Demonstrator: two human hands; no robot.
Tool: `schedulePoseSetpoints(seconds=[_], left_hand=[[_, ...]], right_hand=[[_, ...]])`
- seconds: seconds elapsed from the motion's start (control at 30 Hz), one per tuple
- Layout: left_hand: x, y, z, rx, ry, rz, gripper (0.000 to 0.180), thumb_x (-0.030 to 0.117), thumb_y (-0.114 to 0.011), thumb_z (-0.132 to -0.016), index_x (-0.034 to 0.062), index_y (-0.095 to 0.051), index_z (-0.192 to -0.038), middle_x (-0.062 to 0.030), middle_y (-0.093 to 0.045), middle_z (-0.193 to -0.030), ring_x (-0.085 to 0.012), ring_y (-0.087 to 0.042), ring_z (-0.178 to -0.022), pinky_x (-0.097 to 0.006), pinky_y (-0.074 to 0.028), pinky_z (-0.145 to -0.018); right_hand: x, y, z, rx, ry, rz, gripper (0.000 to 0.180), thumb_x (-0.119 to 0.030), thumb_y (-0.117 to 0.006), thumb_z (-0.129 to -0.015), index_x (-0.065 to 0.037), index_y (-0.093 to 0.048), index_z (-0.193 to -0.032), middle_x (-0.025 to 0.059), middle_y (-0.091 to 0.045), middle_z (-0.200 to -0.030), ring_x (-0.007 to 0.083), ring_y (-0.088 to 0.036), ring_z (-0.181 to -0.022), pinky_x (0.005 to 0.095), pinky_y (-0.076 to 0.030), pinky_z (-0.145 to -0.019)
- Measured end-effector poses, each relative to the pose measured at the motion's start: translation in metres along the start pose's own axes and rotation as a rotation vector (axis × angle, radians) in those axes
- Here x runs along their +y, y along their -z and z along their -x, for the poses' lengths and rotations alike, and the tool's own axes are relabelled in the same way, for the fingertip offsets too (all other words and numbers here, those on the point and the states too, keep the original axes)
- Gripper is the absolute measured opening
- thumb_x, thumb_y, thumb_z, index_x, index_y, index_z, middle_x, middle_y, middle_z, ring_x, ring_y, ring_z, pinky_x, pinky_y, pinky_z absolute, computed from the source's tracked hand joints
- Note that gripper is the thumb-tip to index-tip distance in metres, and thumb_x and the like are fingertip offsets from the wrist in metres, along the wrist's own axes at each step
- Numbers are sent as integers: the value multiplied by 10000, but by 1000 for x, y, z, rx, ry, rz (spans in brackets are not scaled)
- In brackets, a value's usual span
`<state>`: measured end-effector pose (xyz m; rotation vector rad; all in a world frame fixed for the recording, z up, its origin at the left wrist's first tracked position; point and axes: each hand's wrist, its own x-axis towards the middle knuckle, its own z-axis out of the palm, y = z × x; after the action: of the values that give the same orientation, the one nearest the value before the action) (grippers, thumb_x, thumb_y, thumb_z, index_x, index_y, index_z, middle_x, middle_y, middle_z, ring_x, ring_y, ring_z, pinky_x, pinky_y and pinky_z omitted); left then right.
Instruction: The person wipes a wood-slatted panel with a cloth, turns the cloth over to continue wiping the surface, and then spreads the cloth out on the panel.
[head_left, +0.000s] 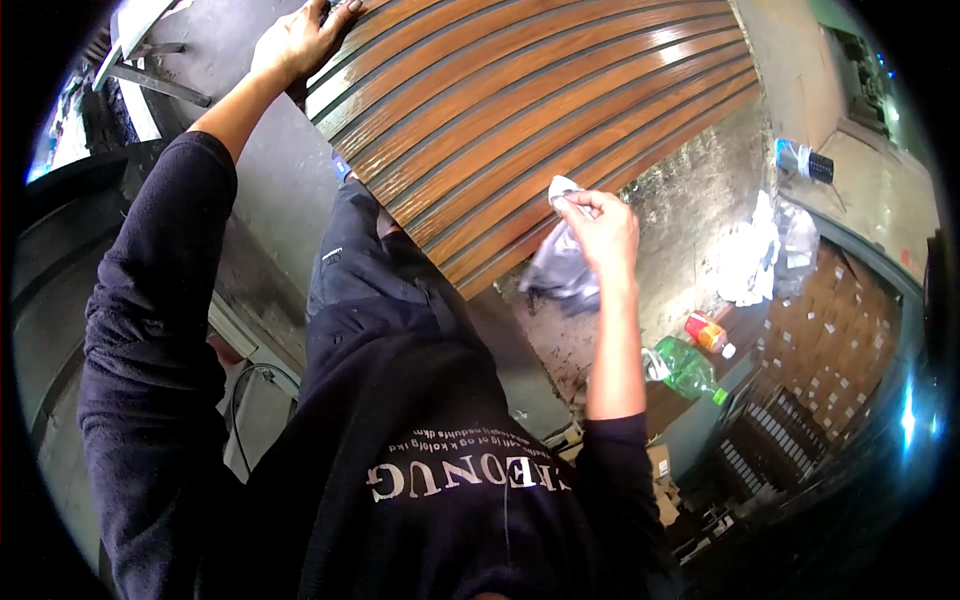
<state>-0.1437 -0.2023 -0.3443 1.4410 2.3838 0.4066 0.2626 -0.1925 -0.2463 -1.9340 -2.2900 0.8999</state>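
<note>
A glossy brown slatted wood panel [560, 110] with dark grooves lies tilted across the top of the head view. My left hand [290, 45] is closed at its upper left edge, the thumb bent over the corner; the fingertips are partly cut off by the picture's edge. My right hand [605, 230] pinches a pale grey cloth [565, 265] between thumb and fingers at the panel's near right edge. One bunched end of the cloth touches the slats, while the rest hangs below, blurred.
A stained worktop [680, 200] bears the panel. To its right lie crumpled white cloths [748, 255], a green plastic bottle [688, 368], a small orange-red bottle [708, 333] and a blue-and-black item [803, 160]. A grey metal stand [150, 75] stands at the far left.
</note>
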Motion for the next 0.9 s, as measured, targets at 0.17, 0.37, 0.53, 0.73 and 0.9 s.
schedulePoseSetpoints(seconds=[0.17,0.37,0.53,0.73,0.9], left_hand=[[51,42,25,-26,157,-11,645,590,-421,-838,24,-532,-1125,-246,-606,-998,-404,-574,-934,-451,-442,-811],[42,28,23,0,58,106,681,581,-387,-854,11,-500,-1208,-246,-577,-1101,-377,-554,-1014,-423,-423,-869],[14,5,5,-58,128,106,777,596,-346,-869,-50,-397,-1297,-277,-504,-1214,-386,-489,-1128,-403,-379,-952],[41,32,25,-52,61,223,788,610,-288,-878,-81,-486,-1200,-312,-532,-1140,-415,-493,-1120,-427,-388,-941],[-16,-15,-3,80,-73,-1,580,575,-343,-895,56,-522,-1084,-259,-596,-987,-412,-548,-987,-440,-438,-826]], right_hand=[[-14,-48,61,-343,297,107,198,-282,-764,-642,-129,-696,-748,61,-635,-792,232,-627,-761,335,-503,-673],[-17,-33,53,-346,158,225,210,-338,-761,-643,-163,-708,-747,48,-639,-809,223,-632,-775,330,-507,-692],[-4,3,11,-139,112,241,173,-285,-728,-698,-136,-716,-785,87,-679,-878,210,-658,-795,346,-516,-730],[-33,-45,65,-479,221,243,200,-344,-748,-643,-186,-717,-762,35,-672,-845,231,-647,-786,346,-504,-713],[-6,-3,16,-163,-73,131,216,-308,-758,-688,-141,-709,-816,36,-675,-827,148,-646,-733,293,-512,-662]])
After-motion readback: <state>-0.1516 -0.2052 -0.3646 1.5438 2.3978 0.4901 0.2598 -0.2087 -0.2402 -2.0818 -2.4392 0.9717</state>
